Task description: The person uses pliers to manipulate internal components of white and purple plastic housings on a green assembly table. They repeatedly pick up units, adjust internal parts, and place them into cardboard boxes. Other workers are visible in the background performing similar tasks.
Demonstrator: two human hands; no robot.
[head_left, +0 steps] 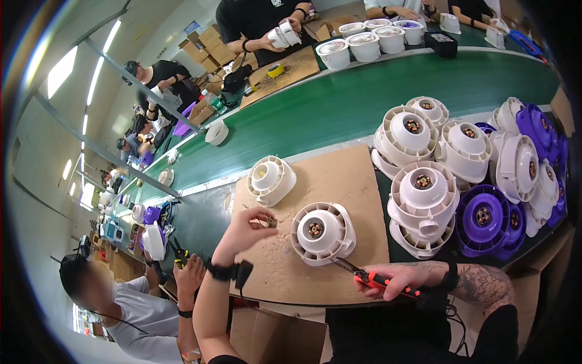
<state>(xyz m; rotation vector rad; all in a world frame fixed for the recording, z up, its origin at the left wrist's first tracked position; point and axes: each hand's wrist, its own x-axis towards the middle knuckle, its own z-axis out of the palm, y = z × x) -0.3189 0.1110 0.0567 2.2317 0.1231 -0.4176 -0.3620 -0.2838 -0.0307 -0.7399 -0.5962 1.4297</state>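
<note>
My left hand (245,230) is raised over the cardboard sheet (285,279), its fingertips pinching a small brownish metallic part (271,222) whose kind I cannot make out. My right hand (394,281) grips red and black long-nose pliers (371,278), their jaws pointing left to the lower edge of a round white fan housing (328,225). Copper windings show in the middle of that housing. Farther back on the sheet lies a second white housing (274,180), with a brass-coloured centre and no windings visible.
Stacked white housings (422,200) and purple housings (483,217) crowd the right side. Behind the sheet runs a green conveyor belt (339,100), with a white ring-shaped part (216,132) on it. Co-workers sit across and at the left, one holding pliers (180,253).
</note>
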